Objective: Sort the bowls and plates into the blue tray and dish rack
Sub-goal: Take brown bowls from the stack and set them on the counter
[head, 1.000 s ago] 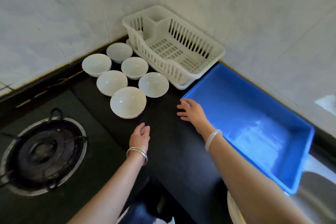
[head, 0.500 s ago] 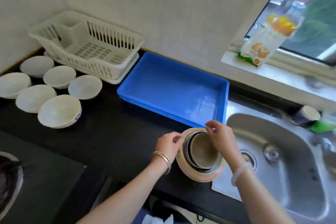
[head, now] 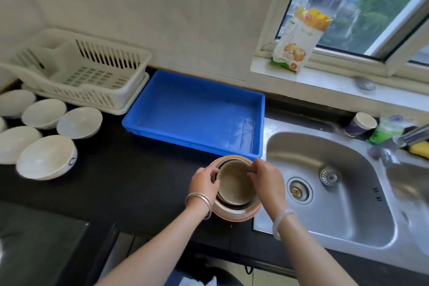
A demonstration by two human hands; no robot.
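Note:
A stack of plates (head: 234, 188) sits on the black counter just in front of the blue tray (head: 197, 111), a tan plate on top and an orange-rimmed one at the bottom. My left hand (head: 204, 181) grips the stack's left edge. My right hand (head: 267, 181) pinches the top plate's right rim. The blue tray holds nothing. A white dish rack (head: 79, 72) stands to its left, with nothing in it. Several white bowls (head: 46, 158) lie in a cluster on the counter at the far left.
A steel sink (head: 336, 193) lies right of the stack, with a tap (head: 411, 134), a cup (head: 361, 124) and a green bottle (head: 385, 131) behind it. A food packet (head: 299, 39) leans on the window sill. A stove top (head: 34, 251) is at the lower left.
The view swung right from the bowls to the sink side. Both hands left the counter near the bowls and took hold of the plate stack, tightening on its rims.

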